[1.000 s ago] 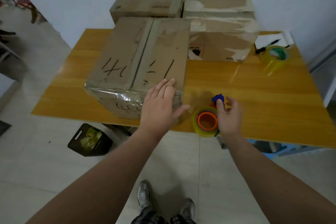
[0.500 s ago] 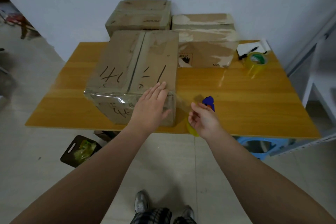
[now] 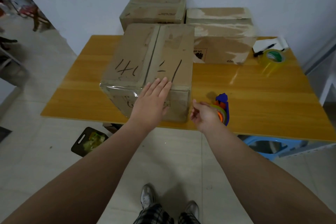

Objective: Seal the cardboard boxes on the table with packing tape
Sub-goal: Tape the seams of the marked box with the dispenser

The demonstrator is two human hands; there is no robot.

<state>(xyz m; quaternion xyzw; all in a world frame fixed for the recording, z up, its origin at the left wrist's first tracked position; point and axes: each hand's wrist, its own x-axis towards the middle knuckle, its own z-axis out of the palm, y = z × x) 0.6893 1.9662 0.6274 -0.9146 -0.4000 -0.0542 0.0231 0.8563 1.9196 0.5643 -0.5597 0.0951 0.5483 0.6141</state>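
Left hand (image 3: 152,100) presses flat on box (image 3: 163,51), fingers (image 3: 163,85) straight; right hand (image 3: 205,114) meets tape dispenser (image 3: 222,98), fingers' grip unclear.

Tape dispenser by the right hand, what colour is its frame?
The dispenser frame is blue, best seen in the head view.

Three boxes (image 3: 151,56) (image 3: 156,9) (image 3: 221,42), two tape rolls (image 3: 221,112) (image 3: 272,59)

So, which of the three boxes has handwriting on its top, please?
The front box, under the left hand: black marker strokes cross its top; the two rear boxes show none.
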